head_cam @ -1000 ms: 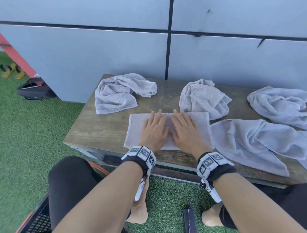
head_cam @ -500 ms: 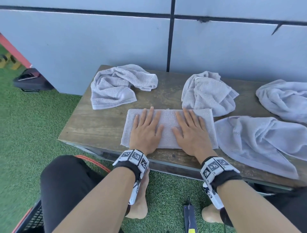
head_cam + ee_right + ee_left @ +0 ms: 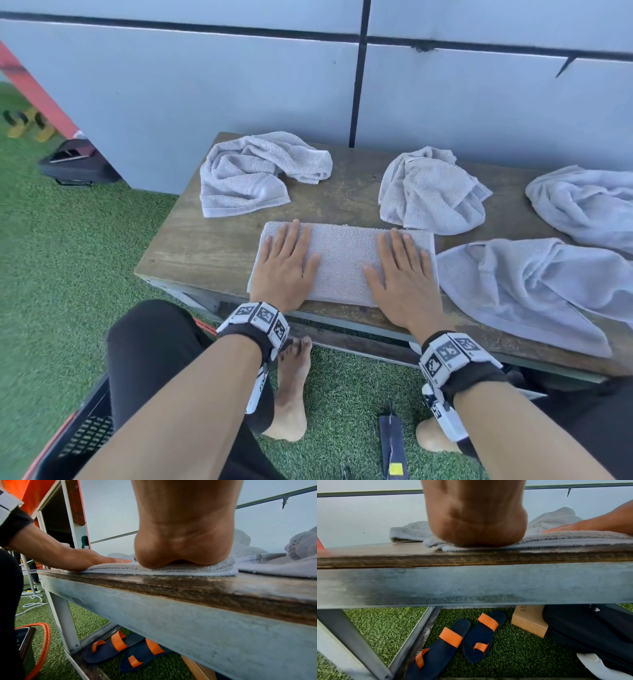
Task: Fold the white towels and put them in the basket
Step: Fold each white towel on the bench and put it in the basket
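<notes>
Palms of both hands (image 3: pixel 342 270) hide much of folded towel (image 3: pixel 342 260).

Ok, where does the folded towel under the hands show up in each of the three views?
Head: folded towel centre, at the table's near edge.
Left wrist: flat strip right of the palm heel, upper middle.
Right wrist: strip under the palm heel, middle.
Shared landmark: the table's wooden front edge.

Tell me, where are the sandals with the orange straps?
The sandals lie on the grass under the table, seen in both wrist views, left of a cardboard box.
</notes>
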Demonstrator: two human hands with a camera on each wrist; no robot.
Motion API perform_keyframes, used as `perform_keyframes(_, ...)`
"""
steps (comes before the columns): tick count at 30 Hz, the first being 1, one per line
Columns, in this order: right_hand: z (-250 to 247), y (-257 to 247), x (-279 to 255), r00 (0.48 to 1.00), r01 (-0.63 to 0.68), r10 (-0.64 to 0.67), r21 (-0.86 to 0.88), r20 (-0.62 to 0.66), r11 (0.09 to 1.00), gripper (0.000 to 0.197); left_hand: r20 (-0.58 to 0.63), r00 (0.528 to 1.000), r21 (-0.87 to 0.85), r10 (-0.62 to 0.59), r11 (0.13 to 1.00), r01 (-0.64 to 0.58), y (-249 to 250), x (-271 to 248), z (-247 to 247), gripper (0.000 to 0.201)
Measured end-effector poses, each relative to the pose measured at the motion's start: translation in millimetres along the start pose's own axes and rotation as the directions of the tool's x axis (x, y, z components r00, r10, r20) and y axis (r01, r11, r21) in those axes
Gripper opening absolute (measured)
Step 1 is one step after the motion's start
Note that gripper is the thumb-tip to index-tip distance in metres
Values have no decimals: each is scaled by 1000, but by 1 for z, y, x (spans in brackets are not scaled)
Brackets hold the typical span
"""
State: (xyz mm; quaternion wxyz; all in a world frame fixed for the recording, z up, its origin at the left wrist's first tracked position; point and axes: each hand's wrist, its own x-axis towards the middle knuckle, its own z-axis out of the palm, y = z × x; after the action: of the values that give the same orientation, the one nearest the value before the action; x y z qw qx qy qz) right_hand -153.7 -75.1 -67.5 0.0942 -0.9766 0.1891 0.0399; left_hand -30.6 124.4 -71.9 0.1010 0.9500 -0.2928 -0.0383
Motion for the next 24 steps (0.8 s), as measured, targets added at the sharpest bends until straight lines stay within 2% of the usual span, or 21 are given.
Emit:
perform_keyframes(3, 1, -7, -3, 1000, 12, -12, -1, 12, 1000, 72, 7, 1000, -4, -21, 1000, 21, -7, -8, -1, 64)
perform_keyframes(7, -2, -8, -2, 998, 28, -29, 11, 47, 1000, 72, 18, 994, -41, -110, 993, 111, -22, -19, -4, 65)
perform_keyframes(11, -8, -7, 0, 994, 25, -25, 8, 104, 1000, 73, 82, 983, -25, -163, 986, 165, -26, -24, -11, 66)
perform_keyframes(12, -9, -7, 0, 996, -3, 0, 29, 94, 1000, 75, 103, 979, -14, -176, 984, 179, -25, -23, -13, 67)
perform_keyframes(14, -11, -6, -3, 991, -134, 136, 83, -15, 988, 81, 158, 965, 1, -209, 977, 211, -22, -21, -16, 67)
perform_keyframes(16, -15, -6, -6, 939, -298, 313, 119, -143, 947, 83, 210, 947, 0, -243, 969, 248, -17, -21, -18, 68)
perform_keyframes(17, -18, -5, -7, 917, -346, 362, 118, -167, 931, 81, 228, 939, 1, -258, 964, 264, -15, -22, -18, 68)
perform_keyframes(19, -23, -5, -4, 907, -379, 394, 123, -149, 917, 73, 254, 926, 4, -279, 958, 288, -10, -24, -18, 69)
perform_keyframes(22, -34, -9, 3, 926, -359, 372, 152, -64, 921, 52, 283, 914, 9, -290, 954, 299, -5, -26, -21, 71)
perform_keyframes(24, -46, -16, 8, 954, -275, 294, 225, -53, 935, 41, 294, 908, 31, -300, 952, 305, -1, -29, -24, 73)
